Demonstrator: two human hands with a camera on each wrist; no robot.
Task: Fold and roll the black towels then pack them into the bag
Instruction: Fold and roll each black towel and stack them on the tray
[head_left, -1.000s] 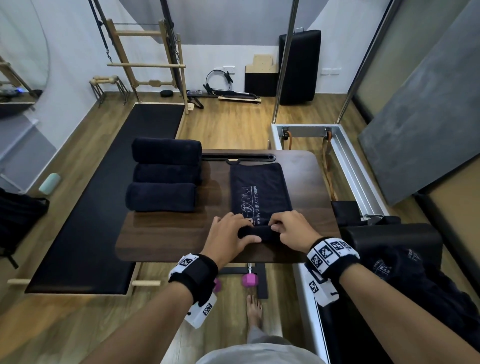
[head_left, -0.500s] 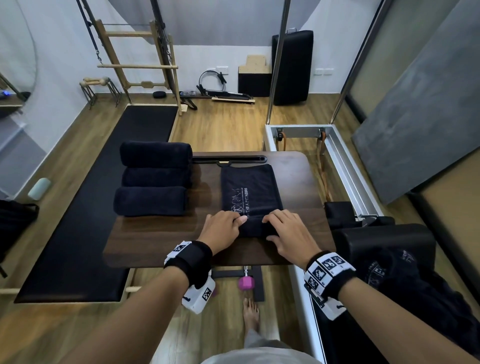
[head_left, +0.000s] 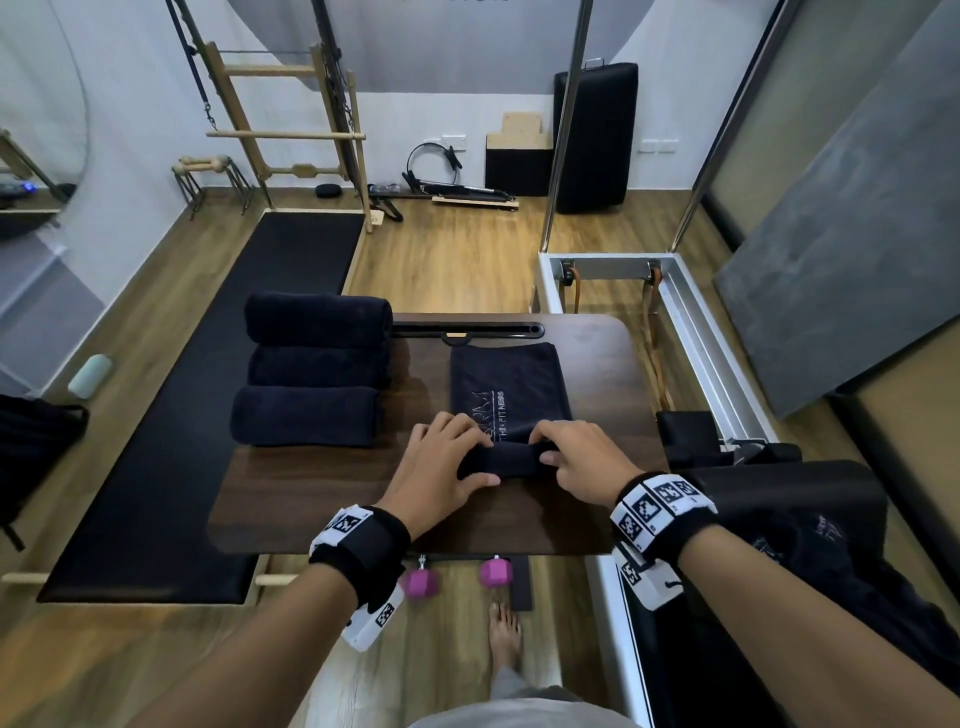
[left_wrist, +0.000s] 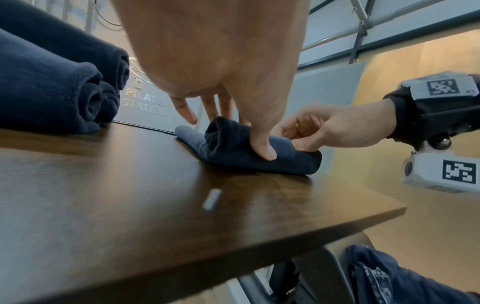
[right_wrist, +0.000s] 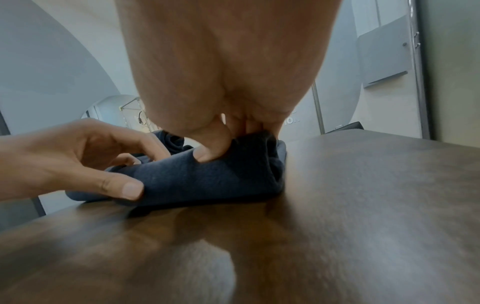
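- Head view: left hand and right hand pinch the rolled end of a black towel near the surface's front edge.
- Three rolled towels sit at its left edge, seemingly touching.

Both forearms reach forward over the table, each wrist banded with a black strap carrying white coded markers. Left hand sits palm down on the left end of the towel roll; its thumb presses the near face of the roll, its fingers curve over the top. Right hand sits on the right end, thumb pressed into the near face, fingers curled over the far side. Both hands grip the roll, knuckles raised, wrists lifted clear of the table. One bare foot stands below the table's near edge.
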